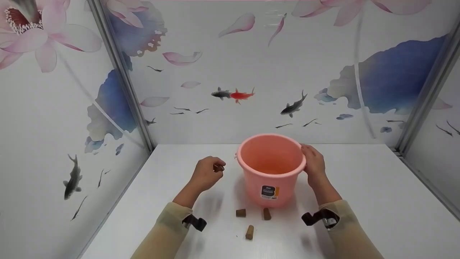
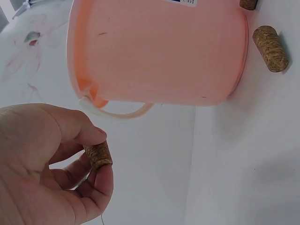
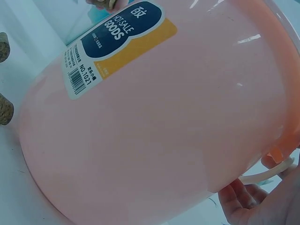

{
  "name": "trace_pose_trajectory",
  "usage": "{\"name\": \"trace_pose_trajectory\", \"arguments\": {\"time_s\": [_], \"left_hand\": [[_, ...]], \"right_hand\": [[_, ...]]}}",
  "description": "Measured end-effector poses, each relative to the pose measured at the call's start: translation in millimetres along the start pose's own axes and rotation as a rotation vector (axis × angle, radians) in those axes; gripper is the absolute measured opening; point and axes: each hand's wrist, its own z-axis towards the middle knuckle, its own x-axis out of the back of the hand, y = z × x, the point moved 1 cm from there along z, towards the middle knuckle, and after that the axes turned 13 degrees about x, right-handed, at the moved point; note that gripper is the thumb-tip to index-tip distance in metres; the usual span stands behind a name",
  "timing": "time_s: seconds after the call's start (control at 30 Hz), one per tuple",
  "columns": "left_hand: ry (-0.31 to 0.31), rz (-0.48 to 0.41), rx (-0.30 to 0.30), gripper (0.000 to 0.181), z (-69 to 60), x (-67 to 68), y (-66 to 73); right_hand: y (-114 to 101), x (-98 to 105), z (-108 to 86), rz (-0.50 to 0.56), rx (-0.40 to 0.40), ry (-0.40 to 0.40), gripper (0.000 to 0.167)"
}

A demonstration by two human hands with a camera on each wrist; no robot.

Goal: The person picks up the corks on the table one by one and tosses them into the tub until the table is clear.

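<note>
A pink bucket (image 1: 271, 187) with a label on its front stands on the white table. At its left, the left hand (image 1: 206, 173) is raised, pinching a cork (image 2: 98, 155) between thumb and fingers, apart from the bucket wall. The right hand (image 1: 314, 163) grips the bucket's right side near the rim; in the right wrist view its fingers (image 3: 230, 199) touch the wall beside the white handle (image 3: 269, 174). Three corks lie in front of the bucket: one at left (image 1: 240, 213), one close to the base (image 1: 267, 214) and one nearer the front (image 1: 249, 232).
White panels printed with flowers and fish (image 1: 293, 104) stand behind the table (image 1: 172, 158) and at both sides. Grey metal posts mark the corners. Both forearms have light sleeves (image 1: 169, 225) and black wrist mounts (image 1: 196, 222).
</note>
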Motion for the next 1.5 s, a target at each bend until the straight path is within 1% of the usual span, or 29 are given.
{"name": "trace_pose_trajectory", "arguments": {"time_s": [0.13,0.23,0.33,0.43,0.53,0.6,0.77,0.9,1.0,1.13,1.33,1.5], "left_hand": [[0.014,0.008,-0.012,0.024,5.5,3.1,6.3],[0.027,0.008,-0.015,0.024,9.6,8.4,14.5],[0.046,0.002,-0.024,0.024,13.8,14.7,23.4],[0.057,-0.001,-0.029,0.024,16.3,20.3,30.5],[0.071,-0.008,-0.027,0.024,17.4,24.1,34.8],[0.077,-0.021,-0.035,0.024,17.9,25.5,38.0],[0.063,-0.051,-0.083,0.025,19.6,24.0,48.1],[0.058,-0.043,-0.104,0.025,21.1,22.4,56.6],[0.059,-0.028,-0.133,0.025,22.4,22.9,65.3],[0.038,-0.028,-0.16,0.025,25.5,22.0,77.3],[0.001,-0.015,-0.146,0.026,34.6,15.8,90.2],[-0.031,-0.008,-0.107,0.027,39.7,11.9,102.8]], "right_hand": [[0,1,0.8,0.005,-0.014,0.002,0.051],[-1,2,2.1,0.007,-0.018,0.006,0.051],[-2,3,3.6,0.014,-0.005,0.015,0.051],[-2,2,4.3,0.02,0.007,0.016,0.051],[-1,-1,3.9,0.02,0.005,-0.001,0.05],[0,-2,3.4,0.013,0.002,-0.008,0.05],[0,0,3.4,0.001,0.008,0.014,0.05],[0,0,4.1,0.012,0.011,0.01,0.05],[-1,-1,3.1,0.012,0.014,0.003,0.051],[-2,-1,1.0,0.002,0.017,-0.003,0.052],[2,0,0.1,-0.004,0.034,-0.001,0.052],[3,-1,0.3,-0.003,0.021,0.006,0.05]]}}
